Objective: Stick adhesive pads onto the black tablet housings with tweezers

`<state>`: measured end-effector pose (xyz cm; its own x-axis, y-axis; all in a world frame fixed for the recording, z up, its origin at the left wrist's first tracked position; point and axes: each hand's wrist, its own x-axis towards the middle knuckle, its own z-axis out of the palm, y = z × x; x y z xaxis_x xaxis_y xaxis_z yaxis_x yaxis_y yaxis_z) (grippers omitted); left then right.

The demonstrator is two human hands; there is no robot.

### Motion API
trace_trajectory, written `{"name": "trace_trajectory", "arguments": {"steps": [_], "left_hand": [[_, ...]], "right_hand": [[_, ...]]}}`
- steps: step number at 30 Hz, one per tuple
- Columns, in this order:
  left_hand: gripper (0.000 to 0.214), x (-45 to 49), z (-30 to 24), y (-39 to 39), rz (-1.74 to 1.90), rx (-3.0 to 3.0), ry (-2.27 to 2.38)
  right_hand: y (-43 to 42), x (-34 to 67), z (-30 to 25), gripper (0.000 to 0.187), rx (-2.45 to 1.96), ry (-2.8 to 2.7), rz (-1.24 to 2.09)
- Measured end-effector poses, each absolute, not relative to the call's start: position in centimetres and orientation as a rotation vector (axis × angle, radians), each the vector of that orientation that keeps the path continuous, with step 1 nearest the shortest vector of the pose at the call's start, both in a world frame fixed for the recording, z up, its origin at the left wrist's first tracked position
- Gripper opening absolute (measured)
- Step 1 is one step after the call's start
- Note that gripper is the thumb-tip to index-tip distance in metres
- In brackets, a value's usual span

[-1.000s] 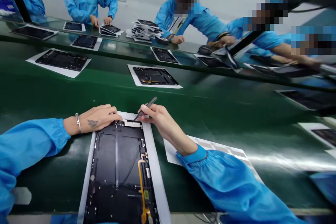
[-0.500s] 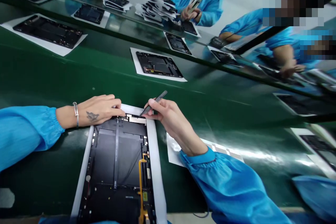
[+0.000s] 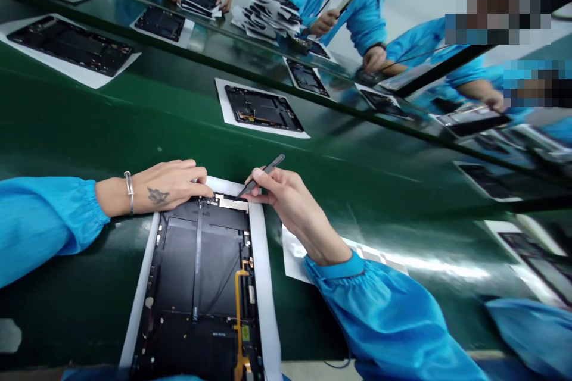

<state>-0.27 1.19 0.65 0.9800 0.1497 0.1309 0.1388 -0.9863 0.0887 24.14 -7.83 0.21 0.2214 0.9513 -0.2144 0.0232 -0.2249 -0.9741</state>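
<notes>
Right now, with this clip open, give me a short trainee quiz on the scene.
1. What does the right hand hold?
2. True or false: the left hand wears a bracelet.
3. What colour is the flex cable on the open tablet? A red, B yellow, C white.

Key: 1 tweezers; 2 true; 3 B.

1. Green conveyor belt (image 3: 379, 190), glossy.
2. Nearest: black tablet housing (image 3: 196, 262) on white backing sheet (image 3: 264, 286).
3. White paper sheet (image 3: 295, 259) just right of it.
4. Farther along: more housings (image 3: 263, 108) on white sheets.
</notes>
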Motion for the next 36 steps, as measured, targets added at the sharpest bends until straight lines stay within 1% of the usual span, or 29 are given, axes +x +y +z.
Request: {"name": "trace_trajectory", "arguments": {"steps": [21,36], "left_hand": [[0.031,-0.36,0.73,1.15,0.213,3.018,0.219],[0.032,-0.34,0.74,1.12,0.216,3.02,0.224]], "right_hand": [[-7.77,24.14,0.35,0.054,-1.526,-0.989,1.184],[-7.79,24.11,0.29,0.051,-1.523,-0.972,1.193]]}}
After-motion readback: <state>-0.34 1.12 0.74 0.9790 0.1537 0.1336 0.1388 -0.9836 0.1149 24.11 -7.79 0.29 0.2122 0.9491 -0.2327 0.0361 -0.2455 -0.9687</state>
